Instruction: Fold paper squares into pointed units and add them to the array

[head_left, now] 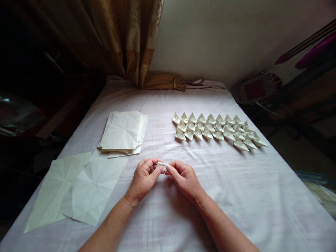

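Both hands [144, 179] [186, 177] on a small folded paper [162, 164] — stacked sheets [123, 131] at left, boat-shaped papers [218, 135] at right.

A small piece of white paper [162, 165], folded into a compact, layered shape, is pinched between the left hand [145, 175] and the right hand [185, 177], its upper edge sloping slightly down rightward, its outline partly covered

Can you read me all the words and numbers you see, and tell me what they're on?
There are none I can read.
Little folded paper in the fingers: no writing shows.
Paper stack and loose sheets: only crease lines.
Folded paper boats: no letters or numbers show.
Curtain: just a pattern.
Bundle at the right edge: too blurred to tell.
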The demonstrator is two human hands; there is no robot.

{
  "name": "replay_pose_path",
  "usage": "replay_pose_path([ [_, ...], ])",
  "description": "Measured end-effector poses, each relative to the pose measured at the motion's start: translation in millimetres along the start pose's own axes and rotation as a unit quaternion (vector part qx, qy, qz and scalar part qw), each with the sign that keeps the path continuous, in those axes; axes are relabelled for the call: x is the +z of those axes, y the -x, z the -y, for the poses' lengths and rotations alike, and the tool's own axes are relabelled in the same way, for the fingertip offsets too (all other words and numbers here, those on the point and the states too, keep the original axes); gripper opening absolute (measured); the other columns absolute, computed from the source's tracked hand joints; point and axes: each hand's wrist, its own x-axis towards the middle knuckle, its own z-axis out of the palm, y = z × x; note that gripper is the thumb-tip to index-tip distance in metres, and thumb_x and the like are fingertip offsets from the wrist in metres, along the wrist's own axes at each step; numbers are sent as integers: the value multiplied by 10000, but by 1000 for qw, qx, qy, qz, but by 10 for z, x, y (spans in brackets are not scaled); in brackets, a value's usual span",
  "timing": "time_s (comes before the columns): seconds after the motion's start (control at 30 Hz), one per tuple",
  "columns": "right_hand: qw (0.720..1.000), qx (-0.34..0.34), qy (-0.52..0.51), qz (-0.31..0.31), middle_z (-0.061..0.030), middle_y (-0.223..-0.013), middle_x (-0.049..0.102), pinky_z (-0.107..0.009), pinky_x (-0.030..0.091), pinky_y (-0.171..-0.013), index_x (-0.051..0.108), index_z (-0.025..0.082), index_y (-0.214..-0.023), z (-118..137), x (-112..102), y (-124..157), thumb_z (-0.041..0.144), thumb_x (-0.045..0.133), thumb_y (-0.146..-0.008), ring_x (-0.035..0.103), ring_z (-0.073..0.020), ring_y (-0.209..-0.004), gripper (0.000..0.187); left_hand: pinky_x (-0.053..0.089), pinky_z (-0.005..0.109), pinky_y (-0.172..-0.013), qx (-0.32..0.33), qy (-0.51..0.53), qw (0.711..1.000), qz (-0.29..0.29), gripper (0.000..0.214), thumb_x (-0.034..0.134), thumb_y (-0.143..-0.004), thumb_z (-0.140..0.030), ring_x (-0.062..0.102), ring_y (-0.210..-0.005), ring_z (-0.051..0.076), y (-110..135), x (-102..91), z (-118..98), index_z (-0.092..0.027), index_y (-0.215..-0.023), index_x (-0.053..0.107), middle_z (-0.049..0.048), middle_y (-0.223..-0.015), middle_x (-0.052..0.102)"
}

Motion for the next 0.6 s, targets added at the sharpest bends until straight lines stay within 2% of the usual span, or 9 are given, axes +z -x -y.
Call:
replay_pose_path([
  [0.2,999,30,-35,15,-10,-588,653,-214,422,-538,658,177,-651,-4,58,-3,437,586,-845,553,-108,-531,332,510,348,-821,29,-18,999,38,252,531,-873,-363,642,-771,193,3,-27,-25,-219,-995,699,33,-794,704],
  [0.37,993,48,-93,63,-31,-656,703,-215,438,-518,667,177,-678,17,30,-7,527,562,-850,550,-105,-513,404,483,344,-847,43,-40,998,0,234,522,-865,-369,626,-876,216,-15,-43,-46,-219,-876,701,40,-846,709],
  [0.43,993,38,-87,71,-26,-665,703,-214,441,-520,654,179,-682,24,21,2,525,544,-865,541,-100,-510,407,486,331,-816,41,-38,998,-1,243,512,-867,-375,626,-854,214,-16,-45,-57,-210,-829,686,40,-808,699],
  [0.6,998,17,-33,43,-8,-629,662,-211,416,-539,618,183,-653,1,47,29,447,502,-892,523,-100,-526,375,492,304,-746,31,-21,999,2,256,482,-892,-397,633,-747,197,8,-36,-88,-214,-796,634,15,-681,663],
])
